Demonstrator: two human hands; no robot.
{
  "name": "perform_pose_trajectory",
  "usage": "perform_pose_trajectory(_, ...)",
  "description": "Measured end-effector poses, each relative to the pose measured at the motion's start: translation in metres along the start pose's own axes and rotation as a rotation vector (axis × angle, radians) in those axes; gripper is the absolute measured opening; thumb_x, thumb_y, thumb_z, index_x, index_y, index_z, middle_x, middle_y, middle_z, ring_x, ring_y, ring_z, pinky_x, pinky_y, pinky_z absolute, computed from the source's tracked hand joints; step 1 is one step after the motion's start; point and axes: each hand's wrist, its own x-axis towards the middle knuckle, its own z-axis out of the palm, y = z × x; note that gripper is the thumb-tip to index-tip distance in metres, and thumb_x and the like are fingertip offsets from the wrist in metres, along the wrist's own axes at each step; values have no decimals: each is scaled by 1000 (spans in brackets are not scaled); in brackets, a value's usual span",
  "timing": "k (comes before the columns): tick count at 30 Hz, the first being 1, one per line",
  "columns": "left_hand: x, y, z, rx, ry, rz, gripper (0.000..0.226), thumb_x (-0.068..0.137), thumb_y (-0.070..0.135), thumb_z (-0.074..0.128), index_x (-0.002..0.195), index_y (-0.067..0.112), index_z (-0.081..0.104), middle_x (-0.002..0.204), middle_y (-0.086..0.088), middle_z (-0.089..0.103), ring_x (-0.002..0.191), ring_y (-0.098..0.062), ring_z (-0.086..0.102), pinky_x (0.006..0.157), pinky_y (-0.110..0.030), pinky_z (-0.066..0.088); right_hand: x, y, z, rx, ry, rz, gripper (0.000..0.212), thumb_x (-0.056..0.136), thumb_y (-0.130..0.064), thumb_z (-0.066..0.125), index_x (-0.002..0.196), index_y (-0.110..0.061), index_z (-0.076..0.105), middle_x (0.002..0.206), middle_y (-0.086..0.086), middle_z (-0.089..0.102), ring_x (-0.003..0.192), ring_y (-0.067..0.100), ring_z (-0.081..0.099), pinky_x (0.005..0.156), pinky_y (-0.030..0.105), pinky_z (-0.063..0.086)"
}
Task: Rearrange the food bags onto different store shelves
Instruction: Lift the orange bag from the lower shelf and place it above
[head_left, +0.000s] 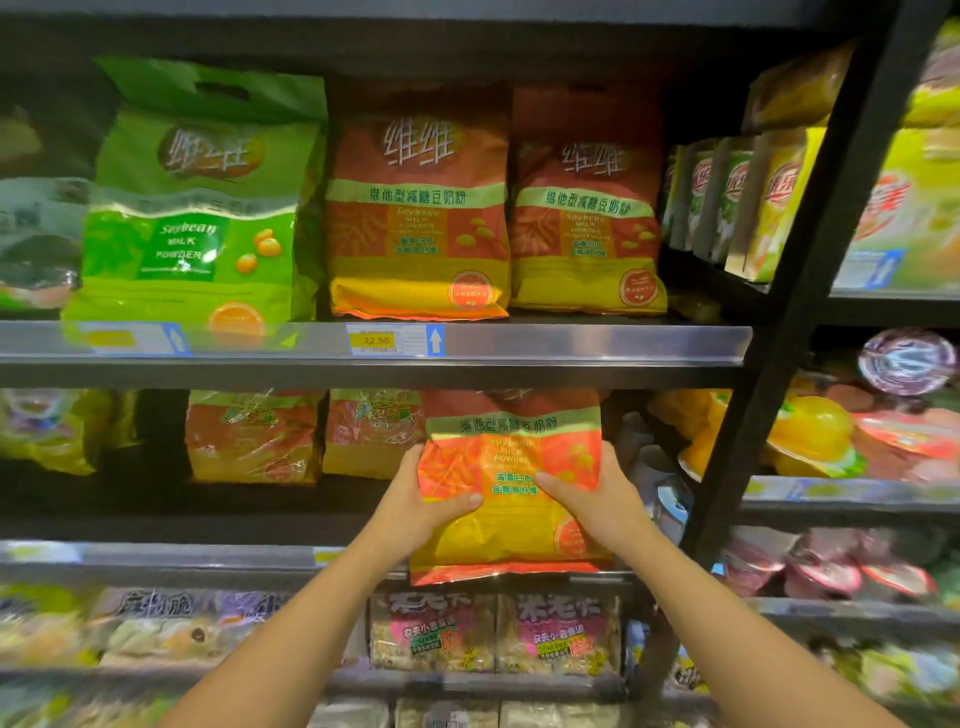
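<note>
An orange and yellow soybean milk powder bag is held upright at the front of the middle shelf. My left hand grips its left side and my right hand grips its right side, thumbs across the front. The bag's top edge is hidden behind the upper shelf rail. On the upper shelf stand two matching orange bags and a green soybean powder bag. Two more orange bags sit further back on the middle shelf, left of the held bag.
A black upright post divides this bay from the shelves at the right, which hold small drink packs and jelly cups. Snack packs fill the lower shelf. A yellow price tag sits on the upper rail.
</note>
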Motion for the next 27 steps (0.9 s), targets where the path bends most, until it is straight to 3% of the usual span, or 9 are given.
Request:
perform_pose_trajectory(4,-26,3,-3,-16,-46,34,85,73,23,91,140,28,39,125,9,63,102,11,65,76,-8,52,-27,-6,-3,-11,-9,-1,93,59,-79,78,133,-36,41,123,-19,60,109,8,64,95,43,55)
perform_pose_trajectory(12,-87,10,-19,-80,-145,49,95,64,36,93,143,25,40,126,5,66,107,3,67,79,-16,56,-102,-35,-1,31,-19,66,99,58,-74,82,138,-31,43,127,-9,65,112,14,65,97,50,54)
perform_pose_trajectory(15,-111,17,-26,-72,-174,72,94,59,50,94,136,35,41,126,8,65,105,8,65,77,-11,54,-135,-47,-2,36,10,77,92,61,-69,84,135,-30,46,123,-9,66,108,11,67,93,43,56)
perform_pose_trajectory(18,-138,25,-30,-51,-189,91,102,51,65,91,134,38,39,125,12,64,106,12,63,79,-12,53,-166,-63,-5,1,66,65,84,59,-69,84,128,-35,52,115,-16,69,99,0,66,77,23,53)
perform_pose_trajectory(21,-160,28,-32,-50,-198,94,105,57,62,91,141,31,38,128,11,64,109,8,64,89,-20,55,-190,-78,-10,2,60,66,78,60,-68,85,125,-40,53,114,-16,70,101,4,68,83,30,55)
perform_pose_trajectory(24,-178,34,-34,-38,-200,95,105,58,60,91,144,29,39,128,11,65,110,6,65,94,-23,54,-213,-89,-14,2,65,65,67,62,-66,85,117,-47,53,110,-18,70,99,3,67,79,26,53)
perform_pose_trajectory(27,-191,42,-34,-28,-199,102,100,61,59,91,143,34,40,125,14,69,112,2,66,101,-35,54,-231,-95,-21,-4,73,54,76,58,-72,83,122,-47,51,108,-21,71,97,0,68,82,28,55)
